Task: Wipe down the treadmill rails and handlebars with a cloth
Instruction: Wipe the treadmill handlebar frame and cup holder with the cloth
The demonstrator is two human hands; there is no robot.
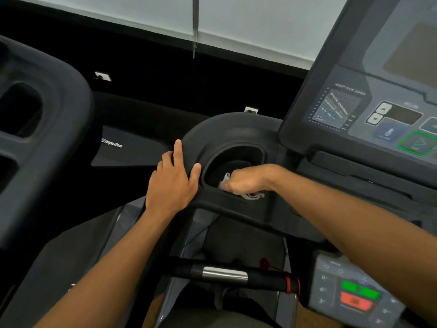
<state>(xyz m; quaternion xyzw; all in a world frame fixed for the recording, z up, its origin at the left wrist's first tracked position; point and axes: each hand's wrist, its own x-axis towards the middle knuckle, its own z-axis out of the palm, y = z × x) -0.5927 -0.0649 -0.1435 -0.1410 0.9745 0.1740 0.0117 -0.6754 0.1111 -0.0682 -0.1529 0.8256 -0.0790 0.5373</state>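
Observation:
My left hand (173, 179) lies flat with fingers spread on the outer left edge of the black cup-holder housing (227, 131) of the treadmill. My right hand (246, 179) is closed around a crumpled white cloth (250, 196) and presses it onto the near rim of the round cup-holder opening. Bits of the cloth stick out on both sides of the fist. Below, a black handlebar with a silver sensor band (224, 273) crosses the lower middle.
The console screen and buttons (369, 114) rise at the right. A keypad with green and red buttons (354, 294) sits at the lower right. A neighbouring machine's black console (42, 119) fills the left. A red cord (289, 280) wraps the handlebar's right end.

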